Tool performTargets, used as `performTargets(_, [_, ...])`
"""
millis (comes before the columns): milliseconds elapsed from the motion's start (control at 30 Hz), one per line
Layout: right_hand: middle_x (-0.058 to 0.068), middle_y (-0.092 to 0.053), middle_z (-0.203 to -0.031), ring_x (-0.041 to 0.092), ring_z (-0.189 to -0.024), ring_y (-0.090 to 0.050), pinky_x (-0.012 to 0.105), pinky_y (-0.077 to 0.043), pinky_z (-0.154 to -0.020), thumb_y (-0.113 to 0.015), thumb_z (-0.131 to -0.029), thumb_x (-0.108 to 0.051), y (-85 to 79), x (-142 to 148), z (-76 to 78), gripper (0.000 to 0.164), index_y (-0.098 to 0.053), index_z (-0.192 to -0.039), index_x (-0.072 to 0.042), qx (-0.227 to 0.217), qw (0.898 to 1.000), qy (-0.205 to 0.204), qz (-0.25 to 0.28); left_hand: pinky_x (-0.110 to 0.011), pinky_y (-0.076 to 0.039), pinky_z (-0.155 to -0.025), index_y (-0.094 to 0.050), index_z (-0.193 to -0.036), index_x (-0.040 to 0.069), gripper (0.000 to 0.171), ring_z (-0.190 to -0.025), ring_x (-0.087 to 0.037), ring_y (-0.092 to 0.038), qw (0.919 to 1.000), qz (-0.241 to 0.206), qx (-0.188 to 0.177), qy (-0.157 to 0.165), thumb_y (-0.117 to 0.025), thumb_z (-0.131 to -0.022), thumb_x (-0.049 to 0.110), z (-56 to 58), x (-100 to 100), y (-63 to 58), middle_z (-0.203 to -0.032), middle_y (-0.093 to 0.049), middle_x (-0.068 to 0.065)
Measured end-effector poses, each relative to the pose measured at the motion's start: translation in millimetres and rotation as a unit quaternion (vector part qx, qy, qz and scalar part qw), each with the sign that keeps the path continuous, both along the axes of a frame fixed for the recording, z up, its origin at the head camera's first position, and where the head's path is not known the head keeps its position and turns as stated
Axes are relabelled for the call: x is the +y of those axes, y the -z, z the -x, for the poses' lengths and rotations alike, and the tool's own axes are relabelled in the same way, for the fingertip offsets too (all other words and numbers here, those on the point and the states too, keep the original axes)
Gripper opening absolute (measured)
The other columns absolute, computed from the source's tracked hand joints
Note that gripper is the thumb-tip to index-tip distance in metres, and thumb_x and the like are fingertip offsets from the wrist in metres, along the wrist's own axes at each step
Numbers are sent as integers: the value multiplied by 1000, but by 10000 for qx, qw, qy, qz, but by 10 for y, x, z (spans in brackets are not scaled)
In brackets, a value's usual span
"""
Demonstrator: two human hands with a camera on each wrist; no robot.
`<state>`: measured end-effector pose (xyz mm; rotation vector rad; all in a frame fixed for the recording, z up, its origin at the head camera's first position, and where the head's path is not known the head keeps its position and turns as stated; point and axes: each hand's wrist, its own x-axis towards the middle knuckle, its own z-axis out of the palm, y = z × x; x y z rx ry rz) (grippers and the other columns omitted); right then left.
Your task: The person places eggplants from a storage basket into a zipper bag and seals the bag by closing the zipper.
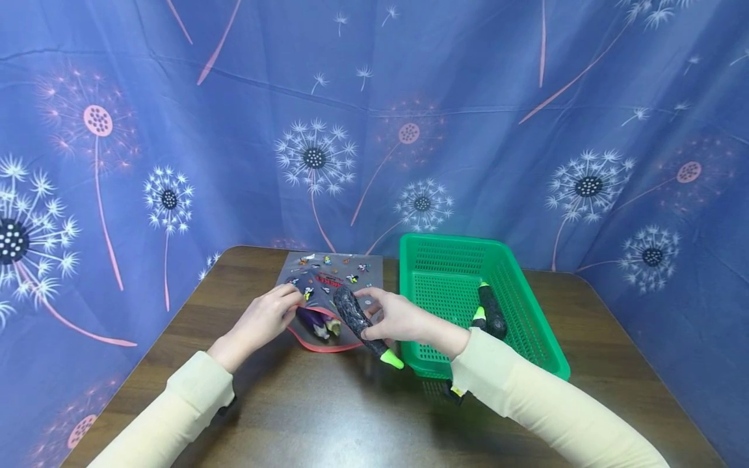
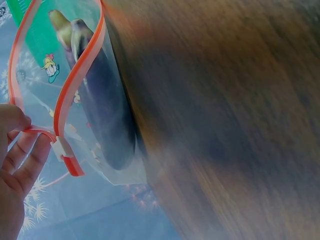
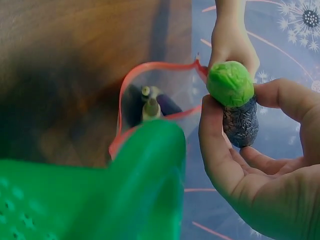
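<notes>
My left hand (image 1: pixel 266 318) pinches the red zip edge of a clear printed zip bag (image 1: pixel 365 270), near its white slider (image 2: pixel 62 147) in the left wrist view. The bag lies on the table with its mouth held open toward me. Inside are two purple eggplants (image 1: pixel 311 320), their stem ends at the opening. My right hand (image 1: pixel 404 317) grips a black, wrinkled eggplant-shaped thing (image 1: pixel 354 315) between thumb and fingers. It is tilted above the bag's mouth, its bright green end (image 3: pixel 230 84) pointing toward me and to the right.
A green perforated basket (image 1: pixel 532 305) stands right of the bag, close under my right forearm. Several similar black things (image 1: pixel 494 315) with green ends lie in it. Behind the brown wooden table (image 1: pixel 316 416) hangs a blue dandelion-print cloth (image 1: pixel 363 162).
</notes>
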<state>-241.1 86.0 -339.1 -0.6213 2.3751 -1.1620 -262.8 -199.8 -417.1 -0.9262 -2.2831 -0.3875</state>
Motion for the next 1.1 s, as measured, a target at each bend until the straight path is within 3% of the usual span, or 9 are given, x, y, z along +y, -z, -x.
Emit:
performTargets(200, [9, -59, -102, 21, -84, -64, 33, -52, -59, -73, -75, -7, 71, -64, -50, 71, -42, -138, -14, 131, 9997, -157, 90, -33, -49, -58, -62, -85, 15, 26, -78, -13, -57, 10000, 42, -76, -27, -65, -71, -7, 9, 3, 4, -85, -57, 5])
performTargets(500, [7, -58, -102, 19, -79, -64, 29, -50, -53, -73, -74, -6, 192, -141, -126, 70, -43, -137, -15, 126, 9997, -174, 153, -33, -50, -61, -62, -85, 15, 26, -79, -14, -58, 10000, 10, -52, 9, -67, -70, -7, 19, 15, 26, -86, -58, 5])
performTargets(767, [4, -62, -97, 18, -81, -63, 24, -50, -67, -74, -72, -8, 333, -235, -183, 69, -46, -135, -14, 795, 9964, -281, -6, -34, -51, -64, -62, -84, 15, 26, -80, -14, -59, 10000, -28, -39, -28, -69, -71, -7, 17, 12, 21, -86, -59, 4])
performTargets(1100, [5, -63, -94, 15, -77, -62, 20, -48, -67, -74, -73, -7, 473, -340, -202, 67, -46, -134, -13, 1193, 9916, -486, -90, -33, -50, -60, -62, -84, 15, 28, -78, -13, -56, 9999, -105, 3, 31, -69, -69, -7, 19, -8, 27, -86, -57, 4])
